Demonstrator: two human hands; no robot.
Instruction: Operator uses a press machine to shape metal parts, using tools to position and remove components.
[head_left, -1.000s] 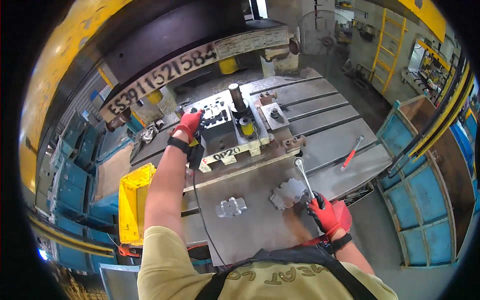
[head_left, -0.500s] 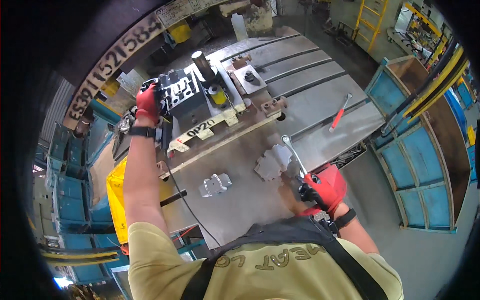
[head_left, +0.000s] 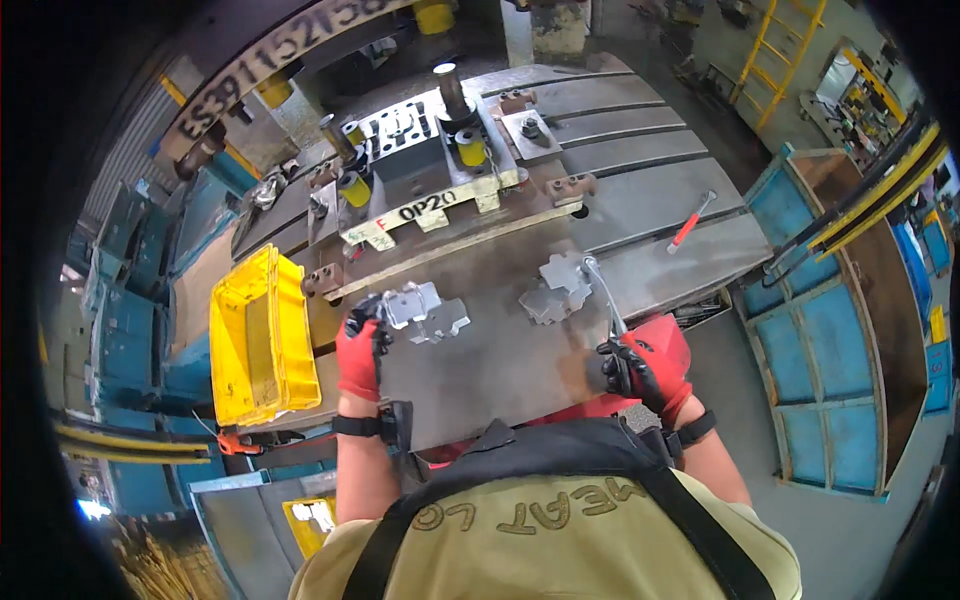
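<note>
My left hand (head_left: 360, 345), in a red and black glove, grips the left edge of a shiny stamped metal part (head_left: 420, 308) lying on the steel press table (head_left: 500, 340). My right hand (head_left: 650, 365), gloved the same way, is closed on the handle of a long metal hook tool (head_left: 602, 295). The tool's far tip rests on a second pile of stamped metal parts (head_left: 558, 288) at the middle of the table. Beyond both hands stands a press die (head_left: 420, 160) with yellow springs and a dark upright post.
A yellow plastic bin (head_left: 258, 335) sits at the table's left edge. A red-handled tool (head_left: 690, 222) lies on the slotted bed to the right. Blue bins (head_left: 835, 340) stand on the right, more blue crates (head_left: 130, 300) on the left.
My left hand came back from the die down to the near table and took hold of the stamped part. My right hand stayed on the hook tool.
</note>
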